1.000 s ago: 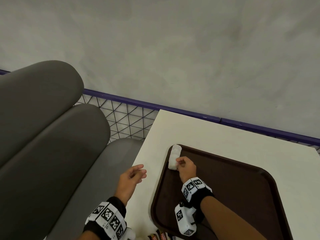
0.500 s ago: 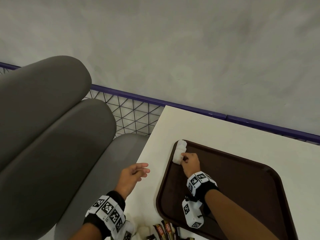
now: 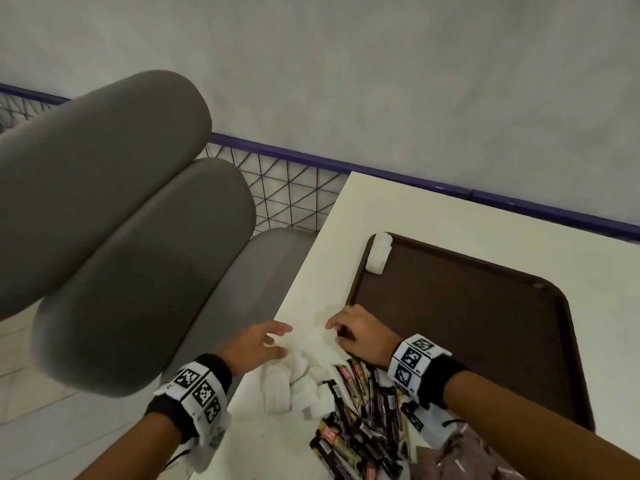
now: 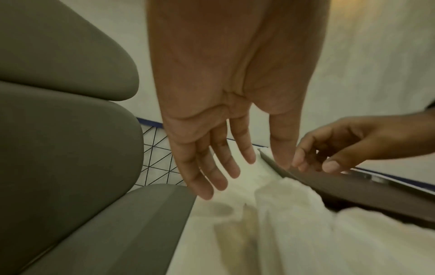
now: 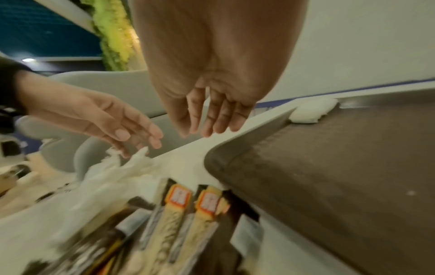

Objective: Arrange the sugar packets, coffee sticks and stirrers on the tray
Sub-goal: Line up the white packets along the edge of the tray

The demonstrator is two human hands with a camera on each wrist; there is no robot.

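A brown tray [image 3: 485,323] lies on the white table, and a small stack of white sugar packets [image 3: 379,252] sits in its far-left corner. Off the tray's near-left corner lies a loose pile of white sugar packets [image 3: 294,382], with dark coffee sticks [image 3: 363,410] heaped beside it. My left hand [image 3: 282,341] hovers over the far end of that pile, fingers straight and spread [image 4: 235,167], holding nothing. My right hand [image 3: 334,332] hangs just opposite it by the tray's rim [image 5: 247,137], loosely curled and empty. I see no stirrers.
A grey padded seat [image 3: 138,237] stands close along the table's left edge. Behind it runs a wire mesh panel [image 3: 287,199] with a purple rail under a grey wall. A brown patterned bag [image 3: 460,452] lies at the near right, over the tray's front edge.
My right hand let go of the sugar packets in the tray's far corner and drew back to the loose pile. My left hand shifted slightly towards that pile. The view tilted down.
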